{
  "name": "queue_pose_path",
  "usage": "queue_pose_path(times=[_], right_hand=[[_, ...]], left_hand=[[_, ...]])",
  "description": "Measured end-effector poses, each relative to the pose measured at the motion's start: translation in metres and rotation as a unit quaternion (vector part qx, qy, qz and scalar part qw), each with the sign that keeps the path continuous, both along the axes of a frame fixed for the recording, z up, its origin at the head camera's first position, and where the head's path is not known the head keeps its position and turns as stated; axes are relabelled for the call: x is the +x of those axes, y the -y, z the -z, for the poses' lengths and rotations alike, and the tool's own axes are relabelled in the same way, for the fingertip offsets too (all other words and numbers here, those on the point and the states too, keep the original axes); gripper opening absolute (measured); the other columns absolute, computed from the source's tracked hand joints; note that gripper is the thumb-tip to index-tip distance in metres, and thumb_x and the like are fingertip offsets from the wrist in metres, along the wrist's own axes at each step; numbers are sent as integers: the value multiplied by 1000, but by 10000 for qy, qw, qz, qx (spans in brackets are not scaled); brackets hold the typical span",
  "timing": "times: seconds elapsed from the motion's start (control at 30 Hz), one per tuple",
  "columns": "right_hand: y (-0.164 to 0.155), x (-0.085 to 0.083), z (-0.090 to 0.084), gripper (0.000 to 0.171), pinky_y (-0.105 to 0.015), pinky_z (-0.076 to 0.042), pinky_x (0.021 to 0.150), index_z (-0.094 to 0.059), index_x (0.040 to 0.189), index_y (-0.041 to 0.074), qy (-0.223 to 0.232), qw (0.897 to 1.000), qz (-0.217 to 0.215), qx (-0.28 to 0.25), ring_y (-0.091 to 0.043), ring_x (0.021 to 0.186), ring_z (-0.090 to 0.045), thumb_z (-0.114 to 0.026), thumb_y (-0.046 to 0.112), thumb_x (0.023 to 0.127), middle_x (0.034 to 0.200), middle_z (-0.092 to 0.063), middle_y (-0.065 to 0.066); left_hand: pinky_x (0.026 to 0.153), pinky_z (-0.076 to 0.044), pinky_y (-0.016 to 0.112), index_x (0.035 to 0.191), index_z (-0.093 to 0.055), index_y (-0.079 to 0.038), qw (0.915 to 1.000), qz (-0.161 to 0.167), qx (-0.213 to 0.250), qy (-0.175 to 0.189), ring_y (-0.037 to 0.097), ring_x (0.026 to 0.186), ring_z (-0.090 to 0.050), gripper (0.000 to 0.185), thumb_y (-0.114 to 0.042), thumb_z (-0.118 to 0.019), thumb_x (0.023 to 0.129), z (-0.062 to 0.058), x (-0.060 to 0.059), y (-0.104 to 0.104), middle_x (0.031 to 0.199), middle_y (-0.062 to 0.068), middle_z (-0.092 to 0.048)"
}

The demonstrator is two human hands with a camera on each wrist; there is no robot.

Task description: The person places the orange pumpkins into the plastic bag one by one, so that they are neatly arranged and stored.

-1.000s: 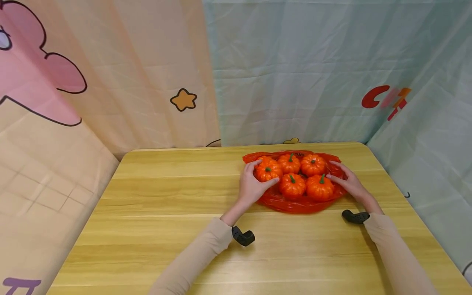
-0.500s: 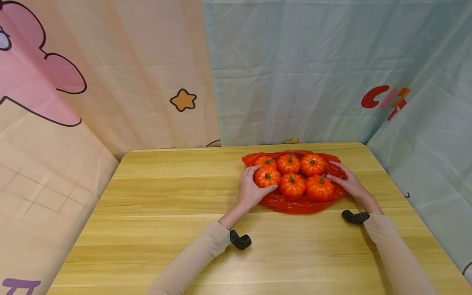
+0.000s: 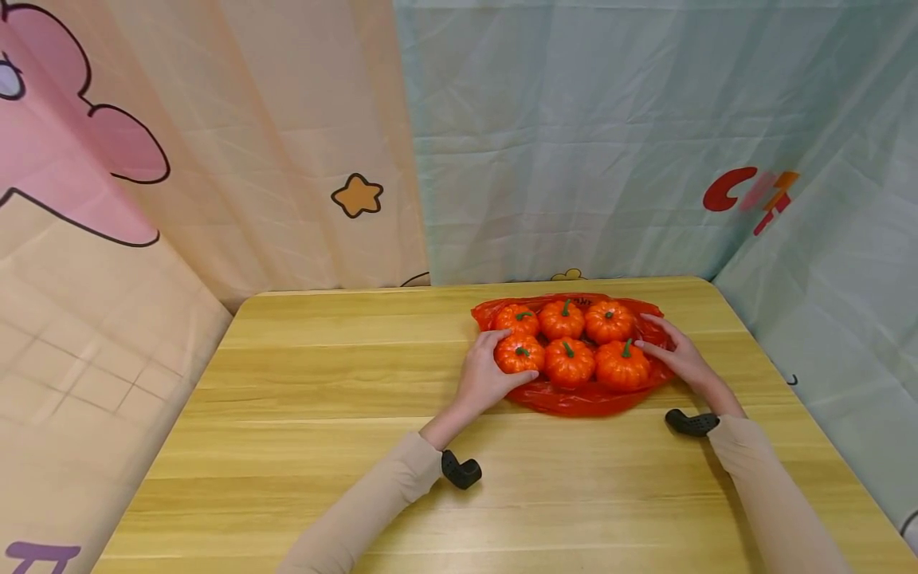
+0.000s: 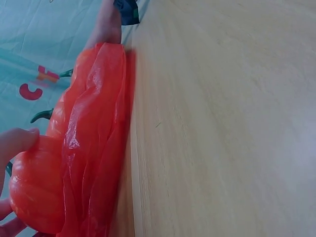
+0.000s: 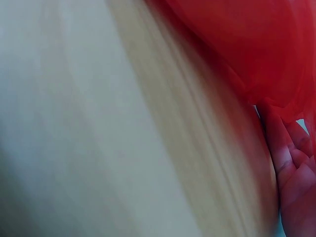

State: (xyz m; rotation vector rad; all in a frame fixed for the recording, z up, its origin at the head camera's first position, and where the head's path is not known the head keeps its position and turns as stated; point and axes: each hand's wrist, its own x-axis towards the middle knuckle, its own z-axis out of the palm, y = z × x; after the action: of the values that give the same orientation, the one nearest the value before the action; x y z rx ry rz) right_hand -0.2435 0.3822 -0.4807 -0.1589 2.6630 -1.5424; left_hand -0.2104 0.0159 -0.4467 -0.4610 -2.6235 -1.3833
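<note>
Small orange toy pumpkins with green stems sit in two rows of three in an open red plastic bag [image 3: 588,404]. My left hand [image 3: 484,378] holds the front-left pumpkin [image 3: 521,363] between thumb and fingers. In the left wrist view that pumpkin [image 4: 37,185] stands by the bag's crumpled front side [image 4: 96,143], with the thumb on top. At the bag's right end, my right hand [image 3: 681,356] grips the plastic, thumb near the front-right pumpkin [image 3: 621,368]. The right wrist view shows its fingers [image 5: 281,148] partly behind the red film [image 5: 247,44].
The bag lies toward the back right of a light wooden table [image 3: 308,383]. Printed curtains [image 3: 588,143] hang behind the table and along both sides. A black wrist camera mount sits at each cuff.
My left hand has moved slightly toward the front with its pumpkin, which now sits in the front row. The back-left pumpkin has come into fuller view. My right hand stays still.
</note>
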Motion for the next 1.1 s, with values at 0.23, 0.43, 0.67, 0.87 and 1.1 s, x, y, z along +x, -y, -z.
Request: queue_pose_path(times=[0.23, 0.43, 0.67, 0.87, 1.1], right_hand=[[-2, -3, 2, 65, -2, -32, 85, -23, 151, 7, 145, 9999, 57, 46, -36, 132, -29, -54, 26, 98, 152, -26, -24], [-2, -1, 3, 63, 1, -32, 85, -23, 151, 6, 24, 10000, -26, -21, -31, 131, -31, -54, 24, 99, 151, -25, -26], [-1, 1, 0, 63, 0, -32, 86, -26, 151, 10, 13, 10000, -10, -45, -16, 129, -34, -54, 29, 98, 151, -26, -25], [-1, 1, 0, 63, 0, -33, 86, -25, 151, 9, 6, 10000, -44, -35, -26, 130, -33, -54, 28, 98, 151, -26, -26], [-1, 0, 1, 62, 2, -32, 85, -27, 151, 9, 41, 10000, -15, -40, -11, 127, -35, -54, 30, 98, 151, -25, -26]], left_hand=[[97, -47, 44, 128, -58, -7, 9997, 58, -226, 20, 29, 112, -57, 70, -35, -85, 69, 0, 1, 2, 124, 11, -56], [97, -48, 44, 128, -58, -7, 9993, 99, -364, 55, 29, 112, -57, 70, -35, -85, 69, 0, 0, 3, 124, 11, -56], [96, -49, 44, 129, -57, -6, 9972, 133, -710, 181, 31, 113, -58, 72, -38, -84, 71, -3, 0, 2, 127, 12, -56], [95, -49, 46, 132, -55, -4, 9958, 123, -856, 303, 33, 113, -57, 74, -39, -82, 72, -3, -2, 1, 129, 13, -55], [94, -48, 46, 131, -50, -7, 9973, -60, -710, 189, 32, 113, -56, 74, -42, -81, 73, 3, -2, -1, 127, 11, -56]])
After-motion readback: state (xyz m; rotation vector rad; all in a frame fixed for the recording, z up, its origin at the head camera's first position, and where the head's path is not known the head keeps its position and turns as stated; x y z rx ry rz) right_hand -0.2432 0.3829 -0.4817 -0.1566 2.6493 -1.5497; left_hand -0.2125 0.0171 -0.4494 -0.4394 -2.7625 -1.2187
